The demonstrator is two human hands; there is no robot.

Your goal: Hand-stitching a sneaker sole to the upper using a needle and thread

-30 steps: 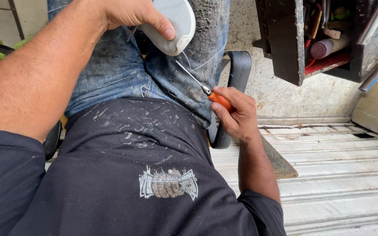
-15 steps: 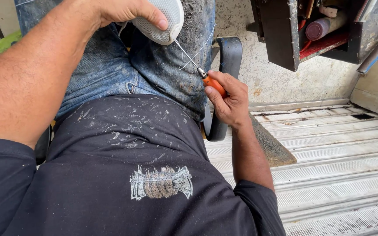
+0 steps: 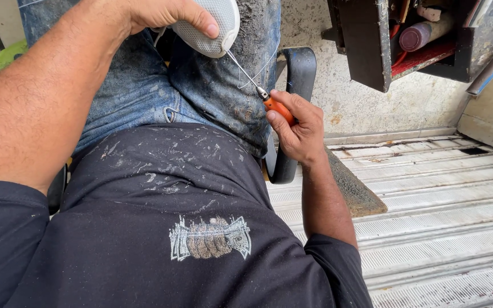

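My left hand (image 3: 161, 14) grips the white cover (image 3: 212, 25); my right hand (image 3: 298, 128) grips the screwdriver (image 3: 258, 91). Best keep its tip seated and the shaft straight.

A round white mesh-covered device (image 3: 209, 25) sits far at top centre. A screwdriver (image 3: 263, 97) with an orange handle slants up-left, its thin metal tip touching the device's lower right edge.

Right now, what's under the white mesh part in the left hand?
Below the white mesh part lie the jeans. The screwdriver, held by the right hand, meets its lower edge. The left hand covers its top; the tip's contact spot is hidden.
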